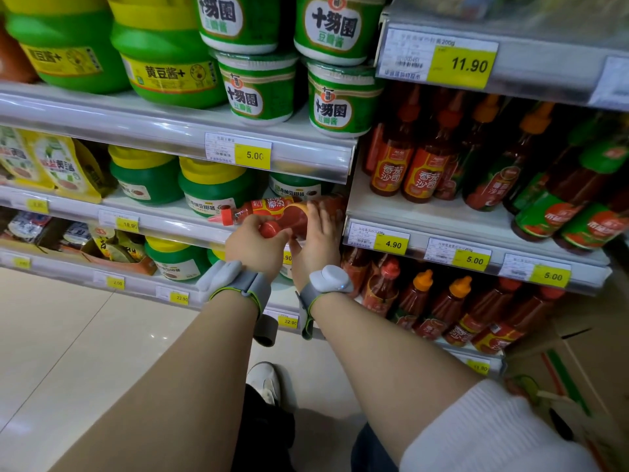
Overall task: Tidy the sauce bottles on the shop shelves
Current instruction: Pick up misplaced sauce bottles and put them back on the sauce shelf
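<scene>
Two red ketchup bottles are held in front of the shelves at mid-height. The upper ketchup bottle lies sideways, its red nozzle cap pointing left. The lower bottle shows its round red cap toward me. My left hand grips the lower bottle near its cap from below. My right hand wraps the bottles' bodies from the right. More ketchup bottles stand upright on the right-hand shelf, and others on the shelf below.
Green bean-paste tubs and cups fill the left shelves. Yellow price tags line the shelf edges. A cardboard box stands at the lower right. Pale tiled floor lies below, with my shoe on it.
</scene>
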Demonstrator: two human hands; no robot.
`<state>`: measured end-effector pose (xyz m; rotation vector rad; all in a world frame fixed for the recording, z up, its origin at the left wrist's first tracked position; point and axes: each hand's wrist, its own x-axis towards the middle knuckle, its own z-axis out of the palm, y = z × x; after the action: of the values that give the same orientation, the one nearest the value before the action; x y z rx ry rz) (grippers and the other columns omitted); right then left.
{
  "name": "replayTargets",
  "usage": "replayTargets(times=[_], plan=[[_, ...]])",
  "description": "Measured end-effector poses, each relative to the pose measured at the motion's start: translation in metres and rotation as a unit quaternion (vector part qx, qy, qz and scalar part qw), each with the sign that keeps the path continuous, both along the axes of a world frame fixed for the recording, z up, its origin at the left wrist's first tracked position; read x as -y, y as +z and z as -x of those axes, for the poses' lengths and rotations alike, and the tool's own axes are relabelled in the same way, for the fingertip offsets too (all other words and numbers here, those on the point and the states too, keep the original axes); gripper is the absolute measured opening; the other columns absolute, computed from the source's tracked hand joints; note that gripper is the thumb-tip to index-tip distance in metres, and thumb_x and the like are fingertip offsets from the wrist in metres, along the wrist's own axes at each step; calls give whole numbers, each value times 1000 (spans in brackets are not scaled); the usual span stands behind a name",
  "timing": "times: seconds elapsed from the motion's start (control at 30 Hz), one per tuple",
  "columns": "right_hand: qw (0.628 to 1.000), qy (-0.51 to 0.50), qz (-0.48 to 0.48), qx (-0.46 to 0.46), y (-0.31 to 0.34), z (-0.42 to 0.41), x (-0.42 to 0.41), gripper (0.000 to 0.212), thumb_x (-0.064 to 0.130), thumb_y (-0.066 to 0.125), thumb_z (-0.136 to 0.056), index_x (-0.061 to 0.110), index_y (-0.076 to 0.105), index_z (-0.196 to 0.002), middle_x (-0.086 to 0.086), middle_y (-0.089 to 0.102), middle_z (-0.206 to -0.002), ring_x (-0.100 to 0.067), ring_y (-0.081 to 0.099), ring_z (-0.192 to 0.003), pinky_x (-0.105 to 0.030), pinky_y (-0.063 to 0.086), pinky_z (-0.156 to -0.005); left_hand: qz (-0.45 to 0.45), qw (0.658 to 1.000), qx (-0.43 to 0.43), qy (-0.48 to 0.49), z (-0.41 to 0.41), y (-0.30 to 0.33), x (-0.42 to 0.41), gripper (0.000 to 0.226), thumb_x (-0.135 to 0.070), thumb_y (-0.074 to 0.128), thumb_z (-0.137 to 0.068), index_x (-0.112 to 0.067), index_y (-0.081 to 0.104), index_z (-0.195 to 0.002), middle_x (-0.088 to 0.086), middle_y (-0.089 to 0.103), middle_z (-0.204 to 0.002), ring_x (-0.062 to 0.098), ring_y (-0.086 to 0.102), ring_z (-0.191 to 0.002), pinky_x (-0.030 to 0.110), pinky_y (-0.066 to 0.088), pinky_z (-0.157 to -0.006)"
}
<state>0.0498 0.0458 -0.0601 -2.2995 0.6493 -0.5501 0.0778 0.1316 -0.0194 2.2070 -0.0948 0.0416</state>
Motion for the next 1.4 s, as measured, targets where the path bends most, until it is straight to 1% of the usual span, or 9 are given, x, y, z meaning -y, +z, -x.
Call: replayTargets(times=[0.17, 0.3, 0.47, 0.6, 0.7, 0.8, 1.0, 1.2, 1.4], plan=[[1000, -4, -12, 27, 11, 11, 1, 67, 21, 59, -88, 20, 27, -147, -4, 21, -157, -28, 28, -141, -45, 36, -108, 3, 999, 48, 6, 11, 12, 2, 33, -44, 70, -72, -26, 63, -99, 1, 69, -96, 17, 50, -77, 25, 36, -69], [999, -4, -14, 31, 17, 17, 4, 68, 28, 60, -88, 21, 27, -146, -5, 28, -155, -28, 34, -138, -46, 40, -104, 21, 995, 97, -6, 17, 20, 4, 33, -44, 72, -69, -27, 65, -97, 1, 71, -94, 22, 61, -85, 24, 36, -69], [998, -8, -33, 59, 22, 22, 6, 67, 28, 61, -87, 20, 30, -145, -4, 34, -152, -26, 38, -136, -41, 41, -104, 28, 990, 135, -7, 23, 26, 7, 35, -47, 73, -68, -29, 65, -97, 0, 70, -94, 20, 61, -87, 24, 35, -69], [997, -10, -35, 73, 26, 25, 5, 64, 30, 61, -87, 19, 33, -144, -4, 42, -147, -26, 43, -132, -39, 44, -100, 59, 986, 151, -25, 23, 30, 6, 35, -48, 74, -65, -31, 66, -95, -7, 70, -90, 7, 56, -77, 19, 36, -67], [996, -13, -37, 75, 29, 26, 4, 63, 30, 62, -87, 20, 34, -143, -4, 45, -144, -26, 46, -128, -38, 45, -99, 90, 983, 150, -49, 23, 32, 6, 36, -50, 75, -62, -32, 67, -93, -17, 63, -77, -12, 53, -64, 0, 35, -58], [996, -15, -40, 77, 30, 28, 5, 63, 32, 63, -86, 22, 36, -141, -5, 53, -136, -27, 53, -119, -37, 49, -92, 125, 977, 163, -61, 23, 33, 5, 37, -50, 76, -61, -31, 68, -92, -26, 58, -71, -26, 51, -69, -7, 33, -62], [995, -18, -54, 79, 40, 35, 10, 51, 46, 62, -82, 33, 47, -129, 1, 66, -110, -21, 63, -97, -30, 51, -76, 147, 967, 189, -87, 25, 39, 7, 38, -53, 74, -61, -36, 67, -94, -22, 61, -74, -4, 59, -71, -1, 38, -64], [994, -21, -33, 103, 60, 50, 17, 40, 61, 63, -72, 40, 54, -105, 14, 64, -78, -9, 53, -67, -17, 34, -51, 168, 960, 200, -101, 24, 46, 8, 35, -50, 72, -65, -32, 70, -95, -11, 61, -77, 7, 59, -74, 5, 39, -67], [997, 8, -37, 66, 66, 58, 22, 44, 71, 58, -61, 42, 59, -93, 18, 58, -65, -5, 53, -65, -14, 31, -50, 197, 955, 169, -140, 24, 52, 8, 24, -38, 75, -70, -34, 68, -92, -4, 56, -74, 10, 54, -73, 16, 42, -69]])
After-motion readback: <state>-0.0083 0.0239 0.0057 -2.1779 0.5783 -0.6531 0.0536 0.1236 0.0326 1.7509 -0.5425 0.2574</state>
